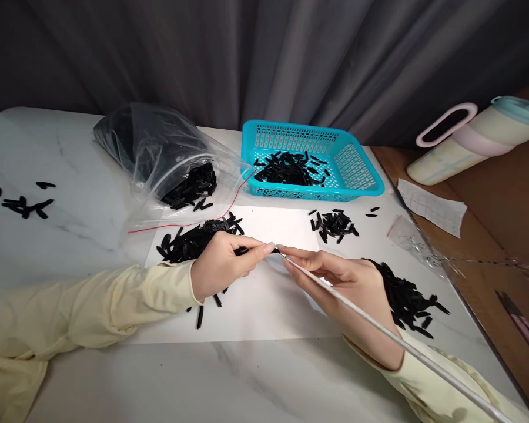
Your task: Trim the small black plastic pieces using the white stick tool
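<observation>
Pointing inward, both hands [224,264] [359,285] pinch close together.

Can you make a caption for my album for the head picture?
Left hand and right hand close together above white paper, near a blue basket of black pieces.

1 paper slip [434,207] lies near 1 bottle [476,144] — dark curtain [203,53] behind.

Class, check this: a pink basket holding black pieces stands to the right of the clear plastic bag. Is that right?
Not quite: the head view shows the basket is blue, not pink. It does hold black pieces and stand to the right of the clear plastic bag.
</observation>
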### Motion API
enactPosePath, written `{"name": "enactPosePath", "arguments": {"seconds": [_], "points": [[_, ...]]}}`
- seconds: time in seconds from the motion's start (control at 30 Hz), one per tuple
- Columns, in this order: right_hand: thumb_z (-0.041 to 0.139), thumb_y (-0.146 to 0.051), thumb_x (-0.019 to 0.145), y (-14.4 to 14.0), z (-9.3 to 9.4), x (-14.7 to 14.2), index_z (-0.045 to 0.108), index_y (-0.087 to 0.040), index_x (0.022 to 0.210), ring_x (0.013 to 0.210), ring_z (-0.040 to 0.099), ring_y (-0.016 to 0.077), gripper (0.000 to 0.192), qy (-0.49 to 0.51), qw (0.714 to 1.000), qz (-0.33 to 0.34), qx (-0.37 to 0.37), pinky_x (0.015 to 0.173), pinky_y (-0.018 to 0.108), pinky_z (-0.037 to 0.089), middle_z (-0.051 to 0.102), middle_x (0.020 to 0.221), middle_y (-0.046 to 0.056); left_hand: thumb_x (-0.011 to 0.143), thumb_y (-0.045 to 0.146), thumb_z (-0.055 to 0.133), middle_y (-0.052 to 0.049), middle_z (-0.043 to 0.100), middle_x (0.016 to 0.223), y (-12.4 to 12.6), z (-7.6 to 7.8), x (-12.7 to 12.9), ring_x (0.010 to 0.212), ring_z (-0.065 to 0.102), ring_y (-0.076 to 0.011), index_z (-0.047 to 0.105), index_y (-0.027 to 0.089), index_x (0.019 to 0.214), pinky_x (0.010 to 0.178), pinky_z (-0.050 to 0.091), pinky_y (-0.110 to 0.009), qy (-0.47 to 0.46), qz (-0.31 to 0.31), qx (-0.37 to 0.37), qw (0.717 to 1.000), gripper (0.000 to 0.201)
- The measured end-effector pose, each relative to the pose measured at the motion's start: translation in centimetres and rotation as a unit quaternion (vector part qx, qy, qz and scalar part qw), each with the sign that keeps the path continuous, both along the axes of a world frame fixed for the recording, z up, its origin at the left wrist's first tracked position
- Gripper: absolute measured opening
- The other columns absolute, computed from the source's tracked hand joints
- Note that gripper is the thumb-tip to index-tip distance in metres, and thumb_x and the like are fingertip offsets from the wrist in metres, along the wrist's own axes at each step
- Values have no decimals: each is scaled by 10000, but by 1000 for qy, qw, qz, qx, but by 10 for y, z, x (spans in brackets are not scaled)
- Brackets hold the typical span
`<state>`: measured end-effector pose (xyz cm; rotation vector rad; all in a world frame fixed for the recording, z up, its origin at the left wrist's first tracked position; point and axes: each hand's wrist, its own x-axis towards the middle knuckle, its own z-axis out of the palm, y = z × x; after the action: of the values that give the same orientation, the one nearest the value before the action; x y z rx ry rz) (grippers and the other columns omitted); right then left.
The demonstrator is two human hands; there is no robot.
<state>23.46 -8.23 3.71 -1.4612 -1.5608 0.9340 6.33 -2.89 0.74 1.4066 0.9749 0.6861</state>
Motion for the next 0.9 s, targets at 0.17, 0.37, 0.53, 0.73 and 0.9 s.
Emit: {"name": "enactPosePath", "arguments": {"seconds": [0.17, 0.37, 0.53, 0.73, 0.9], "points": [[611, -163, 787, 1, -2, 0, 594, -181, 606, 702, 697, 183, 182, -13, 1000, 8, 16, 693, 253, 571, 701, 984, 33, 804, 338, 547, 70, 300, 429, 0, 0, -1, 406, 254, -42, 611, 102, 640, 378, 213, -193, -1, 0, -2, 1000, 294], [594, -150, 794, 1, -2, -2, 571, -189, 606, 762, 696, 197, 193, -50, 998, 6, 37, 717, 262, 564, 698, 997, 39, 806, 313, 535, 69, 315, 423, 0, 1, 0, 401, 267, -37, 578, 107, 586, 373, 219, -184, 25, 1, 30, 999, 304], [562, -115, 810, -3, -7, -4, 556, -193, 643, 784, 694, 190, 184, -100, 990, 11, 96, 714, 241, 562, 699, 1000, 31, 806, 282, 531, 68, 334, 432, -1, 2, 2, 407, 276, -34, 591, 105, 596, 373, 227, -180, 31, 4, 65, 997, 281], [523, -86, 847, -5, -27, -1, 516, -202, 788, 811, 676, 130, 130, -176, 955, 56, 230, 707, 175, 554, 685, 1022, 29, 812, 283, 530, 65, 348, 428, -1, 3, 5, 414, 296, -35, 566, 107, 556, 389, 246, -182, 39, -2, 58, 998, 313], [502, -71, 862, -5, -35, -1, 484, -193, 808, 830, 664, 115, 135, -190, 937, 63, 285, 721, 167, 551, 672, 1024, 36, 800, 301, 540, 72, 332, 420, -1, 2, 6, 404, 286, -38, 594, 105, 608, 379, 234, -187, 31, 5, 26, 999, 280]]}}
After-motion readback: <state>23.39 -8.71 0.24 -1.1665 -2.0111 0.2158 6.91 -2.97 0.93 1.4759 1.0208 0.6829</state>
